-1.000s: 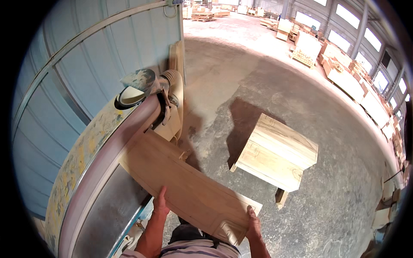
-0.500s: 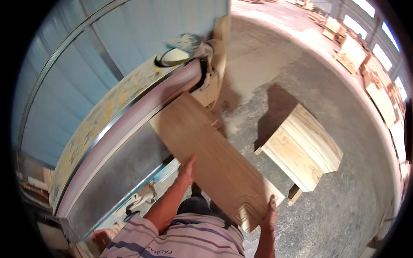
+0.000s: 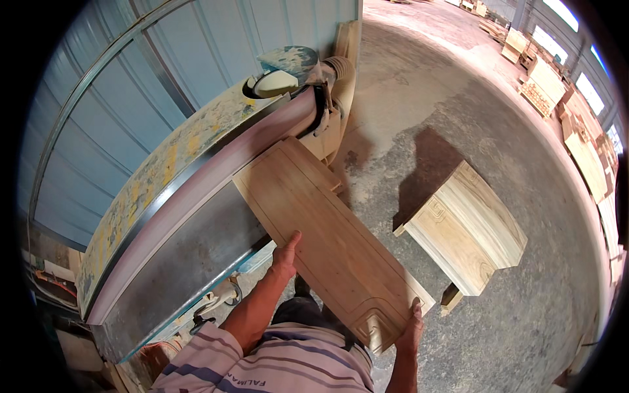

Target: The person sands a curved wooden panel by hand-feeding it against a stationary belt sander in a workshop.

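A long wooden panel (image 3: 327,236) with a carved outline along its face slants from a belt sander's metal table (image 3: 190,262) down toward my body. Its far end lies at the pinkish sanding belt (image 3: 216,203). My left hand (image 3: 285,257) grips the panel's near long edge, thumb on top and the other fingers hidden beneath. At the near end, my right hand (image 3: 411,327) holds the right corner, its thumb over the edge. The panel's underside is hidden from view.
More carved panels (image 3: 465,229) rest on a low support on the concrete floor (image 3: 550,196) to the right. A ribbed hose (image 3: 341,69) runs at the sander's far end. Blue metal wall panels (image 3: 216,52) stand behind the sander. Wood stacks (image 3: 544,85) line the far right.
The panel and both hands stay in nearly the same place. The view has shifted slightly, and the sander and floor panels look sharper now.
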Demonstrator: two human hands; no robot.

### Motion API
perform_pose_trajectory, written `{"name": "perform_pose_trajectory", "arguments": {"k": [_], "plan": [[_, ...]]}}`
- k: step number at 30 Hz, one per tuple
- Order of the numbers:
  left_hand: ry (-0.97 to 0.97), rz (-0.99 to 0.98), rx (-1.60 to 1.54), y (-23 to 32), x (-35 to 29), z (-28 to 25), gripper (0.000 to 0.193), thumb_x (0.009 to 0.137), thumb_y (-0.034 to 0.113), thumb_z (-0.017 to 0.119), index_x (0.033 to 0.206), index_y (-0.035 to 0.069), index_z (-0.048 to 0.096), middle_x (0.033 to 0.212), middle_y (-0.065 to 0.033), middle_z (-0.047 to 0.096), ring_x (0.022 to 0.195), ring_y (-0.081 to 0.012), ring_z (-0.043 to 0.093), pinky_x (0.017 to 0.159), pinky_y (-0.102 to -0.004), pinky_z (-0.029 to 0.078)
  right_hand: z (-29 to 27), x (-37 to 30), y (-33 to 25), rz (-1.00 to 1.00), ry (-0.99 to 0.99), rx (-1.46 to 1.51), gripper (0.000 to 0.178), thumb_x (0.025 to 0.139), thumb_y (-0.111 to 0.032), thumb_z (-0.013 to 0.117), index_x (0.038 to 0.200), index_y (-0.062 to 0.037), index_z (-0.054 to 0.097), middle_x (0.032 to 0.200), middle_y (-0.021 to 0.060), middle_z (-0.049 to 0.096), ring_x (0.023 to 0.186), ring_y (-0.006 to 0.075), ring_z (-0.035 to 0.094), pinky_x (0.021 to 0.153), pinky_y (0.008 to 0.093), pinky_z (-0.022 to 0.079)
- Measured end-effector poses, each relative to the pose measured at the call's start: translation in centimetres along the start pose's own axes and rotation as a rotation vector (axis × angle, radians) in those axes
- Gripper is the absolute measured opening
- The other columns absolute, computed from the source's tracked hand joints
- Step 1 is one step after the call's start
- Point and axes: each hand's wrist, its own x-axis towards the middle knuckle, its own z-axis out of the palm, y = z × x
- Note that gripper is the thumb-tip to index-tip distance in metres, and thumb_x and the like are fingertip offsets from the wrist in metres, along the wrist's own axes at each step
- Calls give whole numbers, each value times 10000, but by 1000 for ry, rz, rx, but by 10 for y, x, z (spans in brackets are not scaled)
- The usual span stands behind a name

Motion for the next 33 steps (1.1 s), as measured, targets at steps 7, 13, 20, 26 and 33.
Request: {"name": "perform_pose_trajectory", "arguments": {"k": [7, 13, 20, 26, 33], "plan": [[-26, 33, -11, 6, 11, 4, 635, 725, 303, 761, 1228, 37, 478, 1149, -90, 562, 1031, -259, 557, 865, -420, 472, 4, 2, 9, -7, -89, 9, 584, 922, -418, 454, 1327, -3, 382, 1276, 152, 472, 1124, 284, 505, 952, 410, 430], [-141, 4, -79, 11, 4, -2, 565, 815, 271, 671, 1272, 34, 439, 1199, -99, 542, 1075, -260, 532, 883, -405, 451, 7, 5, 8, 13, -53, 90, 505, 897, -365, 535, 1205, 32, 487, 1121, 135, 556, 977, 230, 569, 838, 366, 489], [-94, 8, 5, 1, 20, -4, 616, 809, 293, 673, 1292, 17, 406, 1224, -97, 525, 1088, -275, 524, 882, -408, 453, -18, 22, 29, 29, 50, 128, 443, 874, -314, 585, 1146, 32, 535, 1052, 139, 589, 898, 233, 596, 789, 376, 509], [-183, -3, 24, 9, 18, -13, 685, 788, 376, 682, 1302, 24, 395, 1248, -105, 506, 1098, -290, 513, 895, -437, 446, 5, 8, 13, -2, 101, 91, 437, 850, -331, 625, 1116, 13, 573, 1032, 115, 607, 896, 210, 597, 785, 360, 507], [-178, -19, 69, 10, 25, -12, 686, 783, 390, 687, 1292, 21, 413, 1253, -99, 506, 1101, -284, 511, 895, -427, 443, 7, 3, 9, 12, 144, 46, 425, 840, -362, 634, 1053, 5, 623, 949, 64, 631, 827, 149, 586, 734, 304, 488]]}}
